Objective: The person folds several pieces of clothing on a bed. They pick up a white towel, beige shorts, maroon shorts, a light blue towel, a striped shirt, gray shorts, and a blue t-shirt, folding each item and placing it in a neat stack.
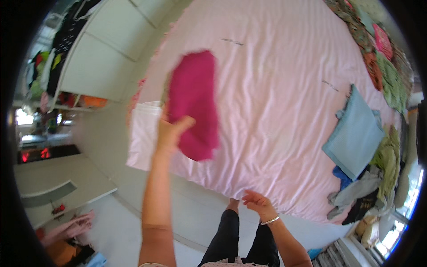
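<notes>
My left hand (pixel 170 133) grips a folded magenta cloth (pixel 195 96) by its left side, thumb on top. The cloth is slightly blurred and is held over the left part of a bed with a wrinkled pale pink sheet (pixel 267 116). Under my left hand, a white fabric or plastic piece (pixel 144 133) lies at the bed's corner. My right hand (pixel 257 203) hangs by the bed's near edge with nothing in it, fingers apart and a little curled. A silver bangle (pixel 270 220) circles that wrist.
A light blue cloth (pixel 355 133) lies at the bed's right, beside a heap of grey, black and green clothes (pixel 362 190). More garments (pixel 390 73) line the far right edge. White cabinets (pixel 96 63) stand to the left. Clothes (pixel 71 230) lie at lower left.
</notes>
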### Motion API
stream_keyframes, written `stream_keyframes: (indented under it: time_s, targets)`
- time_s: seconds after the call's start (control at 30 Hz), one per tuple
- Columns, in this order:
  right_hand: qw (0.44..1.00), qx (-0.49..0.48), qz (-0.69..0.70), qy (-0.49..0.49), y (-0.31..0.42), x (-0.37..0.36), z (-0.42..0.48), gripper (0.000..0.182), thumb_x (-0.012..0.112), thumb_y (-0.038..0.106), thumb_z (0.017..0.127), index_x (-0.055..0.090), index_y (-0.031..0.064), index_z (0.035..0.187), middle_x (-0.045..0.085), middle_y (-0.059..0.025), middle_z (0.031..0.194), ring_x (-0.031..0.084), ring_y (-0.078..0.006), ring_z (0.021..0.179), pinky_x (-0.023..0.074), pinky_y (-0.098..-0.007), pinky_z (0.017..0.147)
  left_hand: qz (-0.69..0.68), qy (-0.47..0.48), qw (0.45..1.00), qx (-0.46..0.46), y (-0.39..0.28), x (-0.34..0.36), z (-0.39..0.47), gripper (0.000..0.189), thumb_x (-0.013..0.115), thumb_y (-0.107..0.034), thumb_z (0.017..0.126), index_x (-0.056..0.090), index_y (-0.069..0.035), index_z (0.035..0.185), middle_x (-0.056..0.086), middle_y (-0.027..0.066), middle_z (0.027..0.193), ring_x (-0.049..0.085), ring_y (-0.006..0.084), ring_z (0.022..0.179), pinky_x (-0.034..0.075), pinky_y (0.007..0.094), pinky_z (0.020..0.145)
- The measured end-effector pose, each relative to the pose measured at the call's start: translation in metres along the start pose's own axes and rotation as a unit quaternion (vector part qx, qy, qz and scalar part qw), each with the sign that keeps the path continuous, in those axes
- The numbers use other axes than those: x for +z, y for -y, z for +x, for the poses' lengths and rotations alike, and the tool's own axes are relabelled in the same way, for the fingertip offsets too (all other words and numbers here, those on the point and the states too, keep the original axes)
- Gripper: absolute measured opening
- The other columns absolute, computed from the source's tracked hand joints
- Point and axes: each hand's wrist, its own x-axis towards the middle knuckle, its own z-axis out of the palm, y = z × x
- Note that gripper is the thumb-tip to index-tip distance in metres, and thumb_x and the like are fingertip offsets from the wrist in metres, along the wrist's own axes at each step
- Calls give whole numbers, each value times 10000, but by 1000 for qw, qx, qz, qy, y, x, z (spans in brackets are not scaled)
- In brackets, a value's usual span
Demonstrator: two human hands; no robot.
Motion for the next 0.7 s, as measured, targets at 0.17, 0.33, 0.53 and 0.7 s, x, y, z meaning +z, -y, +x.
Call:
stream_keyframes:
  time_s: [0.17, 0.33, 0.53, 0.7]
  targets:
    - [995, 41, -82, -26, -63, -15, -28, 413, 576, 19, 843, 503, 47, 1249, 615, -60, 1054, 577, -124, 949, 468, -263, 842, 28, 24, 994, -106, 61, -134, 104, 585, 676, -68, 749, 439, -24, 1283, 580, 134, 1153, 602, 262, 986, 485, 388, 887]
    - [979, 93, -44, -174, -119, -57, -68, 345, 591, 47, 838, 561, 41, 1182, 641, -64, 967, 589, -113, 872, 477, -246, 772, 579, -209, 775, 143, 172, -150, 123, 671, 503, 22, 766, 284, -76, 1393, 384, 187, 1371, 417, 331, 1223, 346, 415, 1014]
    - [917, 23, -111, -382, -125, -144, -102, 299, 581, 47, 827, 593, 35, 1125, 651, -57, 943, 605, -132, 804, 490, -252, 678, 797, -44, 600, 63, 158, -48, 40, 729, 496, 9, 762, 238, -160, 1423, 229, 160, 1465, 226, 349, 1344, 219, 561, 1037]
    - [792, -231, 153, -544, 6, -339, -89, 141, 587, 140, 837, 613, 55, 947, 640, -55, 800, 600, -149, 650, 472, -261, 543, 613, 2, 769, 181, 211, -71, -15, 681, 550, 28, 751, 297, -36, 1380, 277, 200, 1433, 261, 346, 1327, 202, 442, 1088]
